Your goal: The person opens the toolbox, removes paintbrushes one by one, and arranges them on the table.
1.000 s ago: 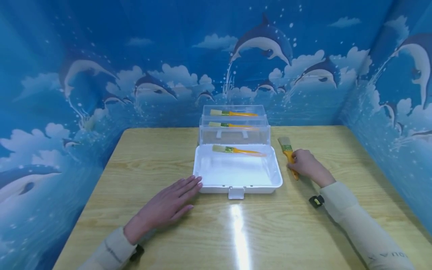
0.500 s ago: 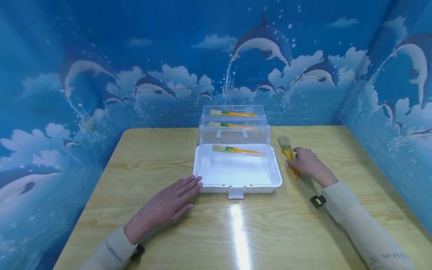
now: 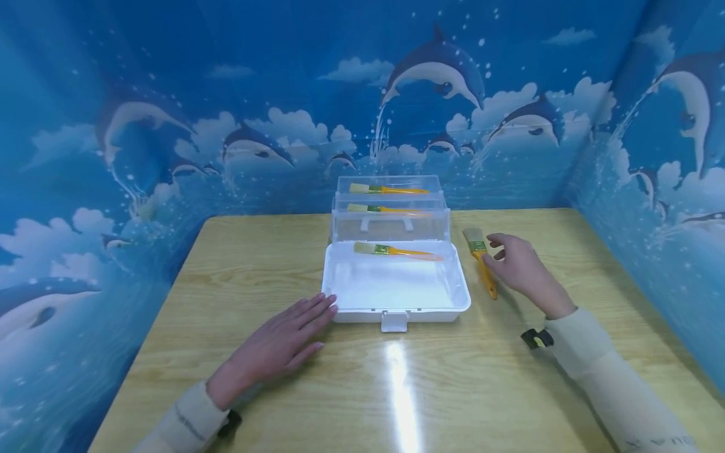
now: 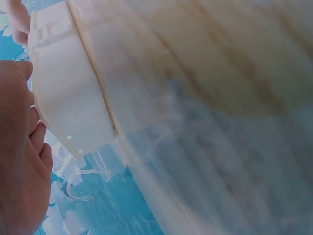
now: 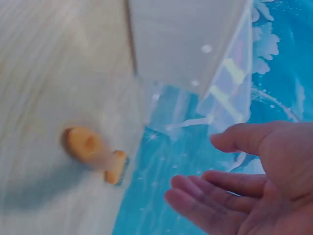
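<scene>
A white plastic box (image 3: 362,316) stands with its clear lid and tiers (image 3: 351,229) raised at the back. My left hand (image 3: 277,343) lies with straight fingers against the box's front left corner. To the right of the box, a paintbrush (image 3: 478,248) with an orange handle lies on the table, bristles pointing away. My right hand (image 3: 521,264) hovers just right of this brush, thumb and fingers parted and holding nothing. In the right wrist view the palm (image 5: 288,181) is apart from the orange handle (image 5: 85,145).
One similar paintbrush (image 3: 374,250) lies at the back of the box. Two more, an upper brush (image 3: 396,190) and a lower brush (image 3: 374,208), lie in the clear tiers. The wooden table (image 3: 255,264) meets a dolphin-print backdrop (image 3: 283,75) behind and at the sides.
My right hand has let go of the paintbrush's handle and drawn slightly up and right, its fingers spreading. The brush stays on the table. My left hand keeps its place at the box.
</scene>
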Demonstrator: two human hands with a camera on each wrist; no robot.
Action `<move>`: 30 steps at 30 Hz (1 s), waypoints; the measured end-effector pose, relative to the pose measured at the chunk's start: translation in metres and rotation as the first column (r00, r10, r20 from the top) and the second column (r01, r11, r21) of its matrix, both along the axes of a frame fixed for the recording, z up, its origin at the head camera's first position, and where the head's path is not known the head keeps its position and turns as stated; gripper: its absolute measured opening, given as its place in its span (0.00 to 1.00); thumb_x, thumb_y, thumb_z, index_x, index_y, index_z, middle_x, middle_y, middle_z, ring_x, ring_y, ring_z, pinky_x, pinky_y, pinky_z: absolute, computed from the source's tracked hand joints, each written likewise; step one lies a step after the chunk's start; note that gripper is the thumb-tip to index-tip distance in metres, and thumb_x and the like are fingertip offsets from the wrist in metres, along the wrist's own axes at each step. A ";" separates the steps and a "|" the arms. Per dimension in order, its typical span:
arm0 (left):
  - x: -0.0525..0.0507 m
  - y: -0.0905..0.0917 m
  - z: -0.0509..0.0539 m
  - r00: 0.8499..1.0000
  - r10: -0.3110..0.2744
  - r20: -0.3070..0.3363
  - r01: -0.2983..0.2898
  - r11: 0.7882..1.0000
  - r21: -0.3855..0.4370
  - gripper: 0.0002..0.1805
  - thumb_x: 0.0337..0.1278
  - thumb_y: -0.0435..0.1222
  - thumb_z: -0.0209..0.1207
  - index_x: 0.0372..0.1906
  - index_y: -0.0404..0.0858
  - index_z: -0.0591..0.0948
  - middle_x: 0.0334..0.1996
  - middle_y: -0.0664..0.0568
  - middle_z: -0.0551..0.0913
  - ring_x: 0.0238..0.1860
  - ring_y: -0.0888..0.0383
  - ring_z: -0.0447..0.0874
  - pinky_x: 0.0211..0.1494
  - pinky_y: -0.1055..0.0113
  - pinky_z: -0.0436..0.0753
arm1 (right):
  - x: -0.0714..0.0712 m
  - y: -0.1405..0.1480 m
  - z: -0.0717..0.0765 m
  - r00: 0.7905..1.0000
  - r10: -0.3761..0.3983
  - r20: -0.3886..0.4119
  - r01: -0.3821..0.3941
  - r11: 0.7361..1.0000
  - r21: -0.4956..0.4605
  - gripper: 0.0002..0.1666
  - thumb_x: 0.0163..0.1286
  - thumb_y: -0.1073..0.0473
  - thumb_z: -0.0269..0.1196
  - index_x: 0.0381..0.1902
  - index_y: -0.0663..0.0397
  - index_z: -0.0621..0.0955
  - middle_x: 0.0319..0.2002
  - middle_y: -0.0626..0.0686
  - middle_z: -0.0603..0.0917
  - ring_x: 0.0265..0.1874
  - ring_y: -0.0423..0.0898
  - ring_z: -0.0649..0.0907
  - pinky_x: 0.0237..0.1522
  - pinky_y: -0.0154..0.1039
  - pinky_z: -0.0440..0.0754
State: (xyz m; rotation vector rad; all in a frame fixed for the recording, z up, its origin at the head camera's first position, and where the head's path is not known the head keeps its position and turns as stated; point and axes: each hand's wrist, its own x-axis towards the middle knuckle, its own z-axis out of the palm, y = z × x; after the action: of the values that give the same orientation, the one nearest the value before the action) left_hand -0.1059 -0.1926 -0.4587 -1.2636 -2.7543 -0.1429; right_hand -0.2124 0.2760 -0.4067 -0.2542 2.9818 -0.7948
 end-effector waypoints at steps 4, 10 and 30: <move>-0.001 0.000 0.000 1.000 0.000 -0.006 0.000 1.000 0.011 0.36 0.78 0.48 0.49 0.81 0.42 0.54 0.82 0.51 0.51 0.81 0.53 0.51 0.83 0.54 0.57 | 0.005 -0.007 0.009 0.996 0.012 -0.090 -0.017 0.998 -0.059 0.29 0.74 0.62 0.59 0.67 0.75 0.71 0.59 0.74 0.78 0.46 0.66 0.86 0.42 0.56 0.90; 0.000 0.002 0.000 1.000 0.021 0.009 -0.021 1.000 -0.004 0.37 0.78 0.50 0.49 0.82 0.44 0.53 0.82 0.52 0.51 0.81 0.53 0.51 0.83 0.54 0.56 | 0.012 -0.025 0.021 0.987 0.035 -0.159 -0.053 0.993 -0.105 0.25 0.74 0.64 0.58 0.66 0.71 0.74 0.56 0.71 0.81 0.46 0.61 0.86 0.44 0.57 0.90; 0.000 0.001 -0.001 0.999 0.022 -0.027 -0.022 1.000 -0.001 0.36 0.77 0.50 0.50 0.81 0.44 0.55 0.82 0.52 0.52 0.81 0.53 0.53 0.83 0.55 0.57 | -0.011 -0.068 0.033 0.902 0.397 -0.170 -0.397 0.917 0.035 0.23 0.74 0.64 0.63 0.65 0.62 0.78 0.56 0.61 0.84 0.48 0.52 0.85 0.51 0.53 0.87</move>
State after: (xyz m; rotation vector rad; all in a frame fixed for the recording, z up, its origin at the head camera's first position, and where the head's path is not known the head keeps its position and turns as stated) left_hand -0.1059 -0.1913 -0.4598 -1.2254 -2.7452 -0.1212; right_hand -0.2239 0.2081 -0.3737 -0.9436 2.9213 -0.7543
